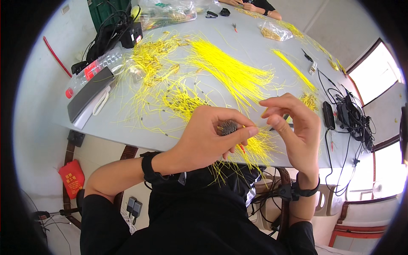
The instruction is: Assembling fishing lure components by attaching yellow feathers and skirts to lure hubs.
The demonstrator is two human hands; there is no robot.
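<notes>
My left hand (208, 134) is closed around a tight bundle of thin yellow strands with dark grey ends (228, 127), held just above the table's near edge. Its thumb and index finger meet at the tips, and a small orange-red piece (242, 148) shows below them. To the right, my right hand (297, 123) is raised with its thumb and fingertips curved toward each other but apart. I make out nothing held in it. Loose yellow strands (259, 148) spread beneath and between both hands, some hanging over the edge.
Piles of yellow strands (231, 70) cover the grey table (170, 127). At left lie a plastic bottle (100, 63) and a dark flat box (90, 97). Black cables (350, 114) tangle at the right edge. A co-worker's hands (244, 5) are at the far side, near a clear bag (275, 32).
</notes>
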